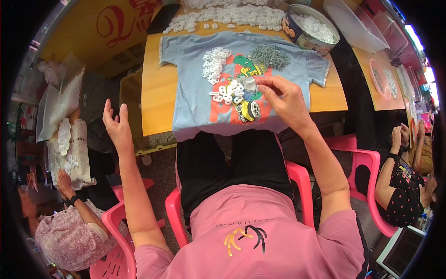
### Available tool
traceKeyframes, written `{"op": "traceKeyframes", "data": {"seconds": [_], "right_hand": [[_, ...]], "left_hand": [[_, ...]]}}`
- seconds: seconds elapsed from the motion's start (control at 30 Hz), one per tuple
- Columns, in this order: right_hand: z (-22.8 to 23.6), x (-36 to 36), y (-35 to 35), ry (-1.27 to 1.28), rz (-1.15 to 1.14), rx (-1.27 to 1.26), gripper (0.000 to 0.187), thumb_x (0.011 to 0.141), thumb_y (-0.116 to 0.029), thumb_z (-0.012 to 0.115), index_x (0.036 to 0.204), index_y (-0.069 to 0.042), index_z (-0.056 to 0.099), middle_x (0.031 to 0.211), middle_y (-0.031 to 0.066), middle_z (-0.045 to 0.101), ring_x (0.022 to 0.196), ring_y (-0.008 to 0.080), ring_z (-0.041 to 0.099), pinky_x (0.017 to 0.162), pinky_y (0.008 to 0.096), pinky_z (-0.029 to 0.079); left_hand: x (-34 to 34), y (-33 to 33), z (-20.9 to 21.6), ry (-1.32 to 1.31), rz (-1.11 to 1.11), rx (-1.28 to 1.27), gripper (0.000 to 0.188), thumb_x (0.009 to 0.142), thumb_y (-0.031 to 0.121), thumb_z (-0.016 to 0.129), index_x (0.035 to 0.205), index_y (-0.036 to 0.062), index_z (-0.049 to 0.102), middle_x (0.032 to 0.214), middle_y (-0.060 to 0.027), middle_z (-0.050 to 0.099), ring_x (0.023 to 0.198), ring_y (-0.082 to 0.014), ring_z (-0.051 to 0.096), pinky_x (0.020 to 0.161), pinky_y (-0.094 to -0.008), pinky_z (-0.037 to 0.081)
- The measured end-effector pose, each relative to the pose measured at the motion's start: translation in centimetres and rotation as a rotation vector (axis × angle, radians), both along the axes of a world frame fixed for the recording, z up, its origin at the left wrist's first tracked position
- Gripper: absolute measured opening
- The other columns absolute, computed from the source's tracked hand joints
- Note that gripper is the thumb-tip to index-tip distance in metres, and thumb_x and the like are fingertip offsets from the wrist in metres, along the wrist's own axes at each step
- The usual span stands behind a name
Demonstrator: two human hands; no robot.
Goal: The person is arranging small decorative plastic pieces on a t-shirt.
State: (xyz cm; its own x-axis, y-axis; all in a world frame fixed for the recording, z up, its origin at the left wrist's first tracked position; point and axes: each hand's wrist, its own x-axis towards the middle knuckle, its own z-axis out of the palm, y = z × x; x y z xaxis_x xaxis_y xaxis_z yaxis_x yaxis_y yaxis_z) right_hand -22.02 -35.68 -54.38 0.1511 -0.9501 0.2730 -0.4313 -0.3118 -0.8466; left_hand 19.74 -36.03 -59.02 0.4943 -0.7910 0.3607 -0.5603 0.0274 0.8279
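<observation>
A light blue T-shirt [188, 100] with a dinosaur-and-car print lies spread over the wooden table in front of me. On it are a pile of small white oval plastic pieces with holes [214, 64], a looser group of the same pieces [227, 92], and a heap of small grey parts [271, 56]. My right hand [289, 100] hovers over the print, thumb and forefinger drawn together beside the looser group. Whatever sits between those fingertips is too small to make out. Away from the table's left edge, my left hand [118, 126] is raised, fingers apart, holding nothing.
More white pieces [227, 18] cover the table's far side, beside a dark phone-like slab [163, 18]. A round tin [310, 30] full of white pieces stands at the far right. A yellow crate [139, 139] sits below the table's left side. People work at tables on both sides.
</observation>
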Motion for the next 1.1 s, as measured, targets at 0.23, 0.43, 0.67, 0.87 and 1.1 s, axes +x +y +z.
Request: {"op": "traceKeyframes", "data": {"seconds": [0.23, 0.43, 0.67, 0.87, 1.1], "right_hand": [[-0.2, 2.2, -3.9, 0.257, 0.048, -0.199, 0.013, 0.086, -0.010, 0.068, 0.095, -0.001, 0.070, 0.081, 0.0092, 0.064, 0.067, 0.0168, 0.059, 0.061, 0.0296, 0.046], [-0.3, 6.2, -5.9, 0.403, 0.179, -0.363, 0.012, 0.083, -0.018, 0.069, 0.091, -0.010, 0.072, 0.082, 0.0074, 0.064, 0.078, 0.0281, 0.064, 0.067, 0.0376, 0.050], [-0.2, 7.7, -7.5, 0.692, 0.262, -0.375, 0.013, 0.082, -0.020, 0.070, 0.093, -0.015, 0.074, 0.089, 0.0069, 0.060, 0.081, 0.0286, 0.064, 0.069, 0.0397, 0.051], [0.7, 8.3, -8.7, 0.779, 0.394, -0.410, 0.014, 0.082, -0.018, 0.068, 0.095, -0.012, 0.070, 0.093, 0.0085, 0.058, 0.084, 0.0297, 0.063, 0.070, 0.0414, 0.051], [-0.1, 7.7, -8.1, 0.527, 0.416, -0.397, 0.012, 0.085, -0.013, 0.065, 0.095, -0.007, 0.066, 0.086, 0.0104, 0.062, 0.075, 0.0273, 0.064, 0.065, 0.0369, 0.051]], "left_hand": [[-10.2, 3.7, 2.3, 0.151, -0.375, -0.064, 0.034, 0.095, 0.007, 0.058, 0.127, -0.0008, 0.053, 0.125, -0.0101, 0.056, 0.111, -0.0210, 0.057, 0.098, -0.0321, 0.043], [-15.7, 5.3, 3.6, -0.054, -0.501, -0.187, 0.033, 0.087, 0.000, 0.062, 0.120, 0.0009, 0.059, 0.125, -0.0151, 0.057, 0.116, -0.0286, 0.055, 0.100, -0.0362, 0.042], [-17.1, 5.6, 3.1, 0.029, -0.570, -0.140, 0.033, 0.086, -0.002, 0.063, 0.118, 0.0016, 0.060, 0.123, -0.0155, 0.057, 0.114, -0.0295, 0.057, 0.096, -0.0366, 0.045], [-17.4, 5.6, 3.2, -0.007, -0.579, -0.120, 0.030, 0.085, -0.002, 0.063, 0.115, 0.0028, 0.062, 0.122, -0.0154, 0.058, 0.111, -0.0293, 0.058, 0.094, -0.0361, 0.046], [-17.7, 5.4, 3.0, 0.063, -0.589, -0.116, 0.027, 0.087, -0.002, 0.062, 0.113, 0.0023, 0.063, 0.109, -0.0121, 0.062, 0.099, -0.0248, 0.062, 0.086, -0.0317, 0.048]]}}
